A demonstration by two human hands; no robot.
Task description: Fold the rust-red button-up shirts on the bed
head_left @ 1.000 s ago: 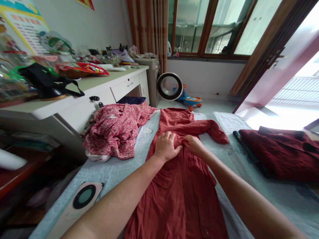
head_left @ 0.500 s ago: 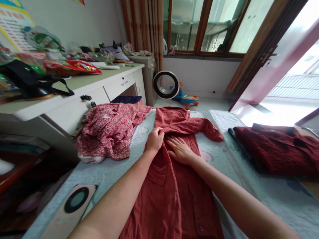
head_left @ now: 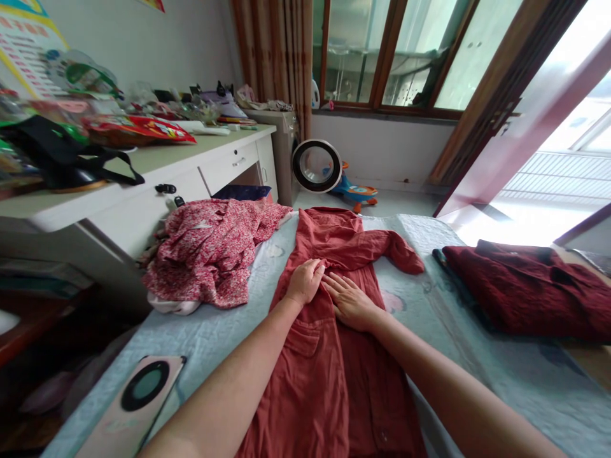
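Note:
A rust-red long-sleeved shirt (head_left: 305,381) lies lengthwise on the pale blue bedspread (head_left: 429,305), with one sleeve (head_left: 382,245) laid across its upper part and the cuff sticking out to the right. My left hand (head_left: 308,282) is closed on the shirt's front edge near the middle, fingers pinching the cloth. Just to its right, my right hand (head_left: 351,302) lies flat on the shirt with fingers stretched out, their tips close to the left hand. The lower end of the shirt runs out of view towards me.
A pink floral garment (head_left: 214,248) is heaped at the left. Folded dark red clothes (head_left: 529,286) are stacked at the right. A phone-like slab with a round black ring (head_left: 146,385) rests near my left forearm. A cluttered desk (head_left: 191,159) and a washing machine with its door open (head_left: 317,165) stand beyond.
My left hand has moved slightly right and towards me with the pinched cloth, drawing the front edge over. The right hand has shifted slightly towards me, still flat.

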